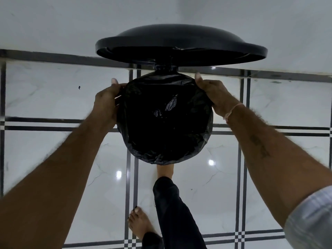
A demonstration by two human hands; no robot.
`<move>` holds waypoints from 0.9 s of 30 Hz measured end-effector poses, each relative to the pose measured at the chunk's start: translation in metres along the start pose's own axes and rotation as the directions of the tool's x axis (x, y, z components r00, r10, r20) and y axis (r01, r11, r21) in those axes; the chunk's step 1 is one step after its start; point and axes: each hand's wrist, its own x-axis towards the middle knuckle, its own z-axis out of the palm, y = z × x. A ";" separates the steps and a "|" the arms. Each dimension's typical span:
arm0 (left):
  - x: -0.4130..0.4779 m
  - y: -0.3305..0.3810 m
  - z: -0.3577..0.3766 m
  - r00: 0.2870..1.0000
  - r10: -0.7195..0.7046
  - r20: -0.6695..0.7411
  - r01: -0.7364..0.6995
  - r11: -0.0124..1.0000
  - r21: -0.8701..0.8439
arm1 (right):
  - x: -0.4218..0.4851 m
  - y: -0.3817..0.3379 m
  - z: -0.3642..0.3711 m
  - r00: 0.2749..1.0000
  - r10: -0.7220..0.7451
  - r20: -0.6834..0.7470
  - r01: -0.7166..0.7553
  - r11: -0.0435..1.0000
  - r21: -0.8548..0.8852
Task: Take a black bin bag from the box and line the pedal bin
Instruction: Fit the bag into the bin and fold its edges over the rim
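Observation:
I look straight down into a round pedal bin whose black lid (181,44) stands raised at the far side. A black bin bag (164,121) lies inside the bin and is folded over its rim all round. My left hand (107,99) grips the bag's edge at the rim's left side, thumb on top. On the opposite side, my right hand (213,94) holds the bag's edge over the rim. My bare right foot (164,170) reaches under the bin's near side, where the pedal is hidden. The box is out of view.
The bin stands on a glossy white tiled floor (71,159) with dark grid lines, close to a white wall (71,24). My left foot (139,221) rests on the floor nearer to me.

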 end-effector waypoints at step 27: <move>-0.031 -0.038 0.000 0.941 -0.313 -0.128 0.285 0.939 -0.194 | -0.066 0.042 -0.001 0.918 0.396 -0.033 -0.349 0.843 0.409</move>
